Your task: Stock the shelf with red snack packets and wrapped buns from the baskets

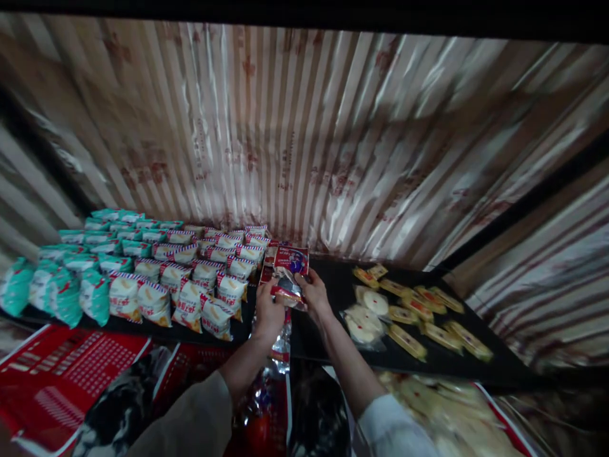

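Note:
Both my hands hold a red and silver snack packet (288, 284) over the black shelf (328, 273). My left hand (269, 310) grips its left side. The fingers of my right hand (313, 293) close on its right side, thumb on top. Just behind it lies another red packet with a blue print (295, 259). To the left stand rows of white snack bags (190, 304) with red lettering. Beneath my left hand, more shiny red and silver packets (281, 348) show, partly hidden by my wrist.
Teal bags (95, 295) fill the shelf's far left. On the right lie yellow packets (406, 341) and round white items in clear wrap (364, 324). Red baskets (57, 381) stand below the front edge. A striped plastic sheet (304, 139) covers the back.

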Available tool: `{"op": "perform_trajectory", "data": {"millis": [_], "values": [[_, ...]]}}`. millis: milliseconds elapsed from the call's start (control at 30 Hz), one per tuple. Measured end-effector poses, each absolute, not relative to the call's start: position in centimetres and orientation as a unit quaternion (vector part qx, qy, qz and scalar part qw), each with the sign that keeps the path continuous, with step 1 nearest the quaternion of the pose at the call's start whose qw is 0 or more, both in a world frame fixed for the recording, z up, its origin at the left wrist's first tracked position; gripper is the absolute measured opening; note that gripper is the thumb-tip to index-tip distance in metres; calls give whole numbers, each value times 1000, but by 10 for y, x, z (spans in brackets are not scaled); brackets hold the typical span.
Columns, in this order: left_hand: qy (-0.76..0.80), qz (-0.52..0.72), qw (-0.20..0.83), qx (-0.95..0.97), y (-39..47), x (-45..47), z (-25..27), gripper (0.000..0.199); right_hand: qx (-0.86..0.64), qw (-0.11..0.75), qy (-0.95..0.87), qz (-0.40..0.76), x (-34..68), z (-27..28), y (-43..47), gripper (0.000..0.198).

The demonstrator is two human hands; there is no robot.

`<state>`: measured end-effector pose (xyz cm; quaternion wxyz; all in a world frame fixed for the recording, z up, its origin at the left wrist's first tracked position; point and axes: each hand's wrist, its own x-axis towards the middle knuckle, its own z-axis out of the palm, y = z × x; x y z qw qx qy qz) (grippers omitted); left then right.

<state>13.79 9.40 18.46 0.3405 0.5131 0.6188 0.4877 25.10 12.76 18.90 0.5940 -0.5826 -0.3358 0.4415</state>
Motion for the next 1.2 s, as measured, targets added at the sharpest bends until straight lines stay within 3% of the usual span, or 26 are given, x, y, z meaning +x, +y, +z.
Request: {"op": "perform_trajectory", "data": {"millis": [300, 467, 900, 1067, 1200], "values": [[662, 450, 318, 508, 135, 142, 179, 42, -732, 382, -509, 245, 251, 169, 183, 36], [672, 440, 327, 497, 140, 142, 177, 43, -747, 318, -566, 143, 247, 167, 193, 29], [682, 423, 292, 520, 145, 145, 164, 38, -758, 277, -575, 137, 243, 159, 194, 30], [673, 436, 291, 522, 147, 145, 161, 36, -771, 276, -568, 84, 238, 156, 195, 46], [673, 432, 304, 518, 147, 145, 161, 39, -721, 281, -632, 40, 233, 159, 199, 45]]}}
